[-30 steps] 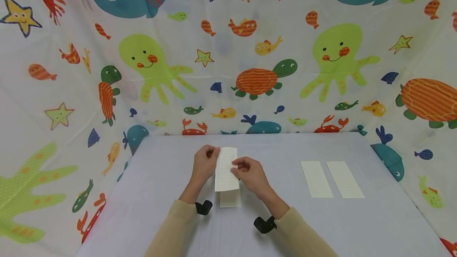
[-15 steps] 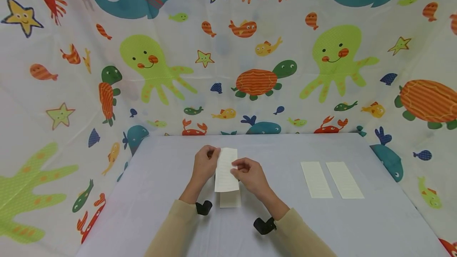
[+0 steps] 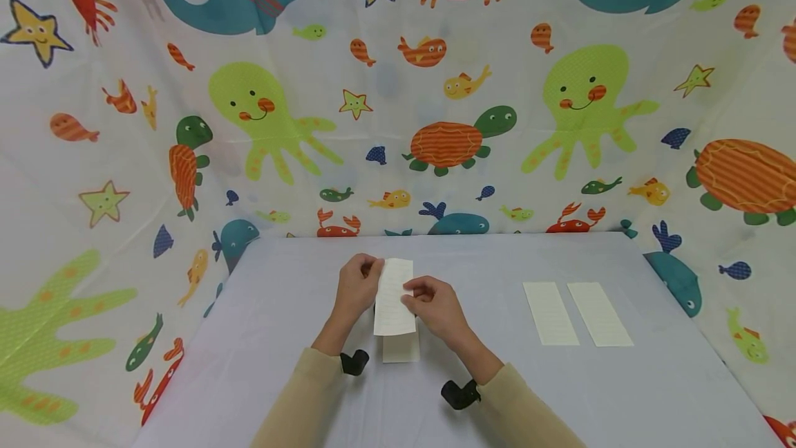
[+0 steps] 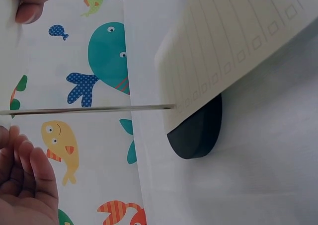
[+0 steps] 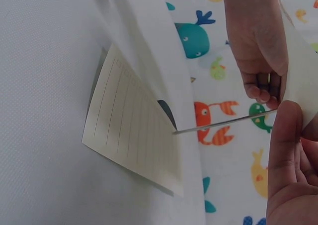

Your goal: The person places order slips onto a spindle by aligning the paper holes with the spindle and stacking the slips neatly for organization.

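Observation:
In the head view my left hand [image 3: 359, 285] pinches the upper left edge of a lined paper sheet [image 3: 392, 310], held above the table. My right hand [image 3: 438, 303] grips the sheet's right side between thumb and fingers. Behind it, a thin rod [image 4: 99, 110] runs down to a dark, rounded base [image 4: 201, 130], seen in the left wrist view. Another lined sheet [image 5: 131, 120] with small boxes along one edge leans against the base; its lower end [image 3: 401, 350] shows in the head view. The rod's top is hidden by hands and paper.
Two pale lined sheets [image 3: 551, 313] [image 3: 600, 314] lie side by side on the white-covered table [image 3: 485, 254], to the right of my hands. A cloth [image 3: 385, 109] printed with sea animals hangs behind the table and along both sides.

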{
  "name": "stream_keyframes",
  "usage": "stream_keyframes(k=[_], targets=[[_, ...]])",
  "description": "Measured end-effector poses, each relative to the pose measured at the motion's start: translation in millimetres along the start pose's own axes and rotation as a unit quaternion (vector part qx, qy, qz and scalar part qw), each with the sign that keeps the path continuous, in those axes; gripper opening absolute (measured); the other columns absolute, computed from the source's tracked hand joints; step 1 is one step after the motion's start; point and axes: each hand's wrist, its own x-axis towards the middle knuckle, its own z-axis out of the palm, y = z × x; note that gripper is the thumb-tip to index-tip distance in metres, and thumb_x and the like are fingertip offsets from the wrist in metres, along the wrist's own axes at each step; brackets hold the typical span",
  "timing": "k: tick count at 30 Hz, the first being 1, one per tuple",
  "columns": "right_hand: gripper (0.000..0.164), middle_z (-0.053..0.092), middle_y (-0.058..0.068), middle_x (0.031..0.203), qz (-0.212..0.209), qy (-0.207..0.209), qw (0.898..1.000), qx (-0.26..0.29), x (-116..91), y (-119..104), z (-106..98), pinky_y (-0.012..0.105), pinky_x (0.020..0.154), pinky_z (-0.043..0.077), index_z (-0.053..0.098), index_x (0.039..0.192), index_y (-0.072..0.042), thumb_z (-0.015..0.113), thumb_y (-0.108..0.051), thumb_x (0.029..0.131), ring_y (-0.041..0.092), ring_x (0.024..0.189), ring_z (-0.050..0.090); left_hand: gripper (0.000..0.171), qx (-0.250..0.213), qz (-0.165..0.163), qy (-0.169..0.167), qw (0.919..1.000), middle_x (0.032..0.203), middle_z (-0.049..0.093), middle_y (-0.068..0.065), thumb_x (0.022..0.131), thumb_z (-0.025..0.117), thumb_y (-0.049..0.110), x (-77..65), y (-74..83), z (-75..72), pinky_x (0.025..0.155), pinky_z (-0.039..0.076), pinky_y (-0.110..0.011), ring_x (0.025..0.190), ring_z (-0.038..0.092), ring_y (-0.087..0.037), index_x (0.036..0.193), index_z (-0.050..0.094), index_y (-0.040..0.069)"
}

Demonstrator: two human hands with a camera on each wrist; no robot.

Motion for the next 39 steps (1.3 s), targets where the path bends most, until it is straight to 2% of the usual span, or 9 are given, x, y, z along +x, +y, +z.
stream_keyframes(k=[7,13,18,29,39], targets=[[0.02,0.06,0.007,0.094,0.0,0.0,1.0,-0.006,-0.2,0.1,0.4,0.023,0.065,0.048,0.072,0.109,-0.005,0.076,-0.013,0.091,0.02,0.082,0.054,0.018,-0.001,0.012,-0.002,0.9999,0.088,0.062,-0.009,0.1,0.064,0.017,0.2,-1.5,-0.2,0.069,0.047,-0.033,0.078,0.054,-0.022,0.104,0.068,0.0],[0.019,0.059,0.005,0.091,0.034,-0.016,0.999,-0.032,-4.3,4.6,1.5,0.026,0.062,0.051,0.072,0.108,-0.008,0.076,-0.017,0.091,0.019,0.077,0.056,0.016,0.009,-0.008,-0.024,0.9996,0.086,0.061,-0.007,0.1,0.065,0.017,-4.7,-16.6,1.6,0.066,0.046,-0.03,0.076,0.053,-0.019,0.1,0.067,0.002],[0.018,0.058,0.005,0.09,0.029,-0.014,0.999,-0.037,-3.9,9.4,1.1,0.026,0.062,0.051,0.072,0.106,-0.006,0.076,-0.014,0.091,0.018,0.074,0.056,0.017,0.003,-0.004,-0.034,0.9994,0.086,0.061,-0.008,0.1,0.064,0.018,-4.8,-18.4,3.2,0.067,0.047,-0.033,0.076,0.054,-0.021,0.1,0.068,0.001],[0.019,0.057,0.004,0.086,0.036,-0.035,0.996,-0.071,-2.3,20.4,3.0,0.028,0.061,0.046,0.072,0.106,-0.006,0.076,-0.011,0.089,0.018,0.075,0.053,0.019,0.026,-0.063,-0.061,0.9958,0.089,0.06,-0.008,0.102,0.061,0.02,-7.0,-24.8,8.8,0.068,0.048,-0.032,0.08,0.054,-0.022,0.104,0.067,0.002],[0.017,0.056,0.003,0.081,0.034,-0.047,0.992,-0.108,-5.3,25.4,2.7,0.028,0.059,0.044,0.072,0.104,-0.006,0.075,-0.007,0.088,0.018,0.073,0.052,0.016,0.026,-0.06,-0.074,0.9951,0.086,0.059,-0.008,0.101,0.059,0.014,-8.1,-37.6,16.8,0.064,0.045,-0.032,0.077,0.053,-0.02,0.102,0.066,0.0]])
